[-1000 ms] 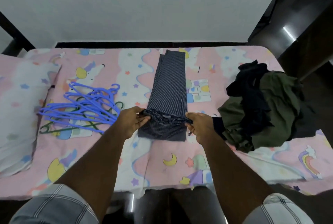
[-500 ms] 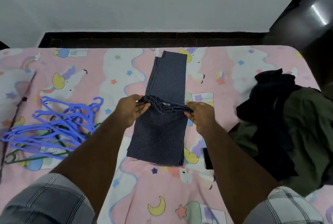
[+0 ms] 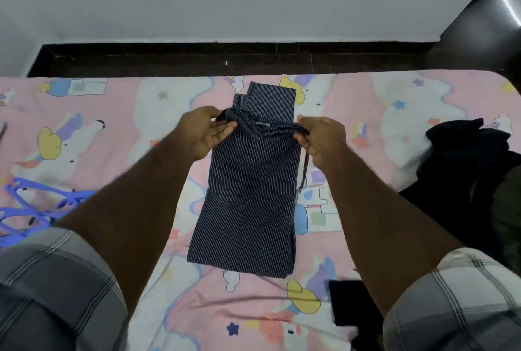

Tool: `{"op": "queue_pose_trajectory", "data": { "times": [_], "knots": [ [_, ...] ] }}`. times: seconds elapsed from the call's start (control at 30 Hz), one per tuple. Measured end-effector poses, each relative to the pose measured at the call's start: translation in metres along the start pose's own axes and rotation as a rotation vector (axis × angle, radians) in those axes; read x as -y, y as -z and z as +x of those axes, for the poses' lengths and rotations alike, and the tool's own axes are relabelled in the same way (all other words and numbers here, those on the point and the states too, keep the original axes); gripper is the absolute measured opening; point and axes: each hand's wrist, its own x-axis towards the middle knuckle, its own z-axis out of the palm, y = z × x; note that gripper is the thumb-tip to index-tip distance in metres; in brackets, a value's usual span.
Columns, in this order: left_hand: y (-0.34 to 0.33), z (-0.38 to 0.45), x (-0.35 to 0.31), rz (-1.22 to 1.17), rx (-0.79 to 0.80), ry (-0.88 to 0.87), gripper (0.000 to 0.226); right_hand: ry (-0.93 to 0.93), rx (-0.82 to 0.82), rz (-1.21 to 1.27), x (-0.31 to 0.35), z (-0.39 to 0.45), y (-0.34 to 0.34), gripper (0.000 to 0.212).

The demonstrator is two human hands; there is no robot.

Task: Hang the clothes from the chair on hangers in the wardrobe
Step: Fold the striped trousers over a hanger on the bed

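Observation:
Dark striped trousers (image 3: pixel 251 198) lie folded over on the pink patterned bed (image 3: pixel 118 130). My left hand (image 3: pixel 201 132) pinches the left end of their gathered waistband. My right hand (image 3: pixel 321 139) pinches the right end, and a drawstring hangs below it. The waistband is held a little above the far part of the trousers, near the bed's far edge. Blue plastic hangers (image 3: pixel 31 206) lie at the left edge, partly hidden by my left arm. A pile of dark and olive clothes (image 3: pixel 473 170) sits at the right.
A black flat object, perhaps a phone (image 3: pixel 351 305), lies on the bed by my right elbow. A dark floor strip (image 3: pixel 225 57) and a white wall lie beyond the bed. Dark furniture (image 3: pixel 490 9) stands at the upper right.
Both hands have carried the waistband away from me toward the far edge, folding the trousers further over themselves. The view has shifted closer and to the right; fewer hangers show.

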Motion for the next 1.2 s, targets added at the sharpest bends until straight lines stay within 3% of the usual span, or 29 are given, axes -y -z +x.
{"op": "queue_pose_trajectory", "data": {
  "times": [0.13,0.23,0.3,0.37,0.43,0.57,0.8,0.97,1.2],
  "knots": [
    [-0.025,0.041,-0.036,0.055,0.088,-0.063,0.015,0.1,0.052,0.079,0.035,0.036,-0.026,0.018],
    [-0.032,0.066,-0.044,0.114,0.213,-0.077,0.038,0.095,0.178,0.068,0.041,0.062,-0.029,0.036],
    [-0.029,0.073,-0.026,0.174,0.222,-0.069,0.029,0.049,0.247,-0.098,0.021,0.073,-0.028,0.033],
    [-0.018,0.075,0.006,0.186,0.19,-0.046,0.015,0.157,0.151,-0.407,-0.012,0.074,-0.027,0.062],
    [0.0,0.073,0.039,0.12,0.166,-0.004,0.015,0.191,0.114,-0.428,-0.043,0.06,-0.024,0.073],
    [0.05,0.064,0.087,-0.015,0.075,0.037,0.034,0.126,0.034,-0.298,-0.096,0.038,-0.002,0.06],
    [0.113,0.044,0.12,-0.046,-0.225,0.107,0.034,0.01,-0.095,-0.208,-0.157,0.005,0.026,0.054],
    [0.131,0.021,0.13,0.072,-0.1,0.265,0.05,-0.121,-0.118,-0.068,-0.182,-0.021,0.047,0.039],
    [0.161,-0.007,0.137,0.228,-0.086,0.355,0.059,-0.269,-0.066,0.111,-0.191,-0.049,0.071,0.025]
  ]
}}
